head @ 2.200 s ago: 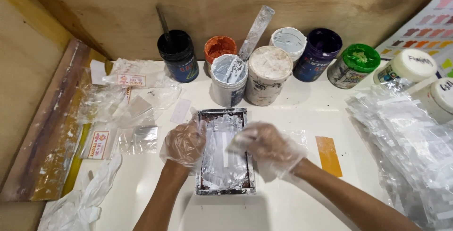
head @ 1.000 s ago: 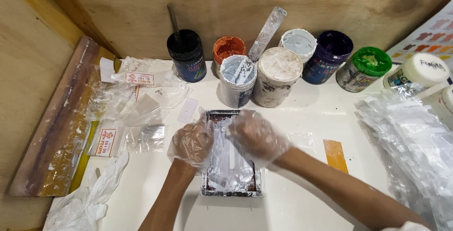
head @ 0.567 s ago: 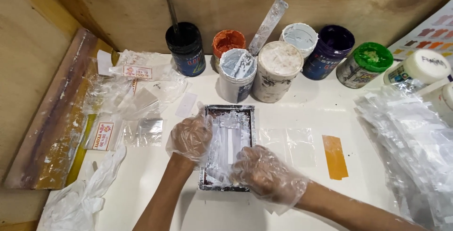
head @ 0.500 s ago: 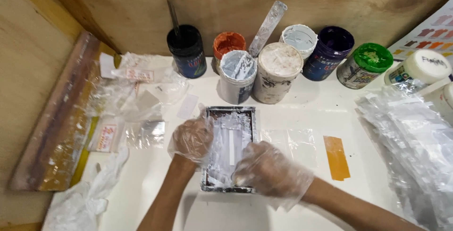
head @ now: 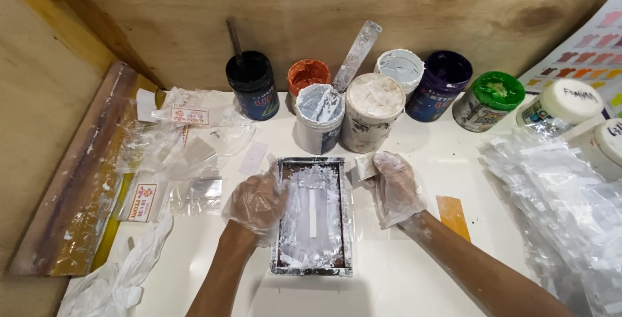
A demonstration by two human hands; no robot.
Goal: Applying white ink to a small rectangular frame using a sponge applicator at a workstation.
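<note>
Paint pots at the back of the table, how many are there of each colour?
Black pot: 1
Orange pot: 1
White or grey pots: 5
Purple pot: 1
Green-lidded pot: 1
Total: 9

A white table (head: 414, 278) is seen. On it are set paint pots (head: 371, 121), a small frame (head: 313, 216), clear bags (head: 570, 220), an orange strip (head: 453, 215) and a glove (head: 110, 281).
</note>
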